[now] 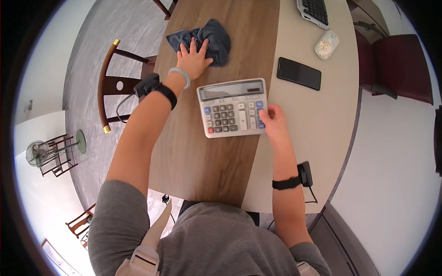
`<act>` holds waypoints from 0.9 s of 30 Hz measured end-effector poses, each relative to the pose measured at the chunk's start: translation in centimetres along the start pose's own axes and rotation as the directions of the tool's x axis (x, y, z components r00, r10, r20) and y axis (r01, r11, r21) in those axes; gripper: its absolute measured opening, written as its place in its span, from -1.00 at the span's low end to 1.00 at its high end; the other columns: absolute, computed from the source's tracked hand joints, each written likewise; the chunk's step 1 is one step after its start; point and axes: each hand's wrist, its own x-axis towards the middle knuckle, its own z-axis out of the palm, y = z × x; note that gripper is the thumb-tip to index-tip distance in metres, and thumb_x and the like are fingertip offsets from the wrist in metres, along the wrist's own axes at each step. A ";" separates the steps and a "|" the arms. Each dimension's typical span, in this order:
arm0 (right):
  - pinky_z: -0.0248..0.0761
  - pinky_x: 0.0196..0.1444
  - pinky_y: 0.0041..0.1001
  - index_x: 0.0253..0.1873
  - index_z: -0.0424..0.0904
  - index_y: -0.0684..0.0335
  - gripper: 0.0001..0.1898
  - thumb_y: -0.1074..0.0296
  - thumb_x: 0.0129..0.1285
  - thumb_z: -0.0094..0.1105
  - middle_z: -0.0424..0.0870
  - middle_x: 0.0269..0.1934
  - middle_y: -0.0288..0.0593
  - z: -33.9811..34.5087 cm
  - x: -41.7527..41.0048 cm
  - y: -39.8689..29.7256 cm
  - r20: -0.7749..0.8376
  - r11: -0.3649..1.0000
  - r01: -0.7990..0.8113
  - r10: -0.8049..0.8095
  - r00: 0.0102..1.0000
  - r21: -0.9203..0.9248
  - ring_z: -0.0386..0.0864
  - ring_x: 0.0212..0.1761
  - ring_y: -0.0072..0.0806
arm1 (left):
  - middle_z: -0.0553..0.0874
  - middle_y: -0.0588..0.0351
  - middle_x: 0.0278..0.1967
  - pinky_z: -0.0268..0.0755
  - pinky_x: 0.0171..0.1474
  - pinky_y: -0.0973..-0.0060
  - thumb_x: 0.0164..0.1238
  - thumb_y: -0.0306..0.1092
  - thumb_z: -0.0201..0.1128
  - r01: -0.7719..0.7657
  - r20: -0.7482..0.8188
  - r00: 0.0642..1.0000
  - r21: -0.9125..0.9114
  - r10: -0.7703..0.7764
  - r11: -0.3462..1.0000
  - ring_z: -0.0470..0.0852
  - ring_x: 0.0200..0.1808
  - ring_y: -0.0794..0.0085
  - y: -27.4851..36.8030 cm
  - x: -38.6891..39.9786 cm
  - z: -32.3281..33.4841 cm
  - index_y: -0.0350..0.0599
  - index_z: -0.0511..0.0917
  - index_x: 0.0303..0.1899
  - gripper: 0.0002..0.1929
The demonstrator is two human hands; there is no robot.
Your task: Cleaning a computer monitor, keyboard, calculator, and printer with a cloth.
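A white desktop calculator [238,110] with grey, blue and red keys lies on the wood-grain part of the table, slightly turned. My right hand [275,120] grips its right edge, thumb on top beside the blue keys and the other fingers partly hidden at the side. Farther off, a crumpled dark blue-grey cloth [217,39] rests on the table. My left hand [194,61] lies on the near side of this cloth, palm down with spread fingers.
A black smartphone [299,73] lies right of the calculator on the table's beige strip [310,131]. Beyond it are a patterned pale case [326,44] and a keyboard [313,12]. A wooden chair [119,84] stands at the left edge, a dark red chair [393,65] at the right.
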 end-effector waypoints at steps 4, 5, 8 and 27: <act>0.48 -0.09 -0.41 0.13 0.53 0.37 -0.67 0.33 0.37 0.27 0.65 -0.17 -0.17 -5.7 -4.8 4.6 -0.229 0.999 -0.048 0.048 0.972 0.006 0.57 -0.15 -0.46 | 0.14 -0.41 0.52 0.00 0.44 -0.27 0.32 0.15 0.29 -0.179 -0.059 0.983 -0.148 0.172 0.973 0.11 0.44 -0.63 5.4 -7.5 -1.3 0.12 -0.04 0.61 -0.04; 0.47 -0.09 -0.42 0.13 0.53 0.36 -0.67 0.33 0.38 0.27 0.64 -0.15 -0.17 -7.2 -5.8 5.5 -0.233 0.996 -0.080 0.073 0.970 -0.024 0.56 -0.13 -0.47 | 0.11 -0.42 0.52 -0.02 0.44 -0.33 0.28 0.19 0.32 -0.211 -0.028 0.977 -0.147 0.210 0.966 0.08 0.44 -0.67 7.0 -9.3 -1.3 0.14 0.02 0.60 -0.04; 0.46 -0.07 -0.43 0.12 0.55 0.36 -0.71 0.34 0.40 0.25 0.62 -0.12 -0.16 -10.2 -8.1 5.9 -0.232 0.989 -0.145 0.139 0.963 -0.009 0.54 -0.11 -0.47 | 0.07 -0.41 0.54 0.00 0.40 -0.39 0.23 0.25 0.33 -0.327 -0.057 0.945 -0.140 0.322 0.934 0.10 0.42 -0.69 10.2 -8.7 -2.3 0.28 0.16 0.56 -0.10; 0.46 -0.03 -0.27 -0.07 0.64 0.33 -0.67 0.13 0.51 0.06 0.59 -0.11 0.02 -12.6 -7.8 8.0 -0.335 0.889 0.324 -0.428 0.840 -0.324 0.57 -0.09 -0.13 | 0.04 -0.29 0.57 0.15 0.45 -0.13 0.34 0.49 0.04 0.345 -0.003 0.939 0.018 -0.345 0.938 0.18 0.45 -0.57 -18.5 14.5 0.8 0.37 0.01 0.61 -0.10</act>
